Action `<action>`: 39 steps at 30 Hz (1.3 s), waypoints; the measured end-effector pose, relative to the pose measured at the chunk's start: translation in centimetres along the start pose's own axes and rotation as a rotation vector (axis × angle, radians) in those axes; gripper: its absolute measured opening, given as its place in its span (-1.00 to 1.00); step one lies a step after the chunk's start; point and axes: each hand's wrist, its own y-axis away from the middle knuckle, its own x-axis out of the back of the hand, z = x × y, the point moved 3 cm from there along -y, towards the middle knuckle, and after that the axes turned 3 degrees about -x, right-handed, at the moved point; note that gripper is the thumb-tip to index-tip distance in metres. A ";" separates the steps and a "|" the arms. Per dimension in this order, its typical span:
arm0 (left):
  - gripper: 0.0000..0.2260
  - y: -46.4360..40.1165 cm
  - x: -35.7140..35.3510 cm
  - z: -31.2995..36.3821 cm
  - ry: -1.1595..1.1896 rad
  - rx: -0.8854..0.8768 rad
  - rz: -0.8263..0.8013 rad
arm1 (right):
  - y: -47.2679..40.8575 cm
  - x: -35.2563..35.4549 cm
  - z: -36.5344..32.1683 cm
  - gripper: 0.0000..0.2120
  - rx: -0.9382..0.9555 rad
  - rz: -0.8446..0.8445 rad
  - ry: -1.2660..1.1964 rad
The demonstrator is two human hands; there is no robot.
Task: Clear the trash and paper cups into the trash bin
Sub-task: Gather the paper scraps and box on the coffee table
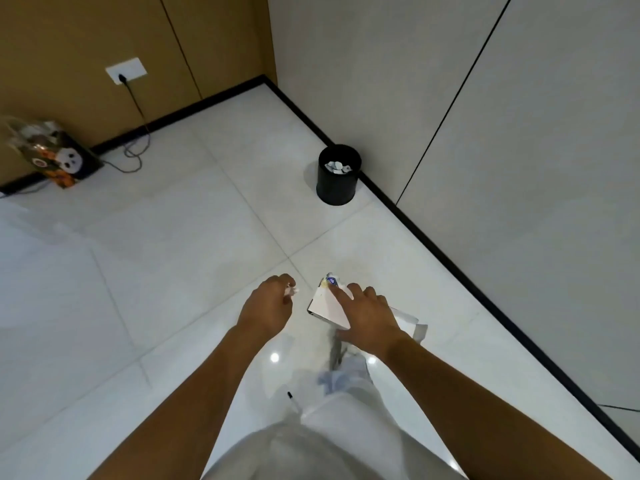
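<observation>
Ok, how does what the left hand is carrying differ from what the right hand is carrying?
The left hand pinches a small crumpled white scrap, mostly hidden in its fingers. The right hand grips a much larger flat white carton with wrappers sticking out past its fingertips. Both are held above the floor, short of the black trash bin.

No text can be read: the gift bag (65, 161) at ten o'clock shows only a panda picture (any lettering on it is blurred).
</observation>
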 end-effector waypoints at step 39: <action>-0.71 -78.1 2.2 7.0 0.086 0.251 -0.166 | -69.4 19.1 31.7 -0.12 -0.131 -0.145 -0.065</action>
